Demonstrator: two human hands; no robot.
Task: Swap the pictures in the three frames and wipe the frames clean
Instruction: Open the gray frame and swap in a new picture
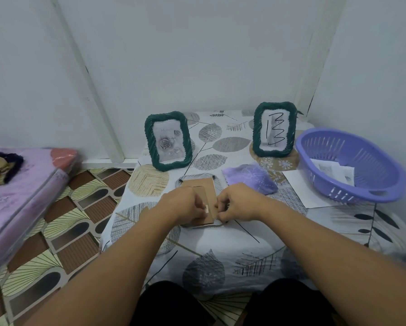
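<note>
Both hands at near edge of face-down frame (198, 187) on table (221, 255). L hand (185, 203) fingers curled, pinching a small pale tab on the backing board; R hand (239, 203) pinches the board's right edge.

Risk (judgement): tab bent or snapped if levered hard; frame may skid on the cloth.

Around: purple cloth (250, 181) just beside R hand; two green frames (168, 141), (275, 129) upright behind; basket (352, 164) w/ papers at right. Nothing blocks access.

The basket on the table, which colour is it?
The basket is light purple, with slotted sides; the head view shows it.
</note>
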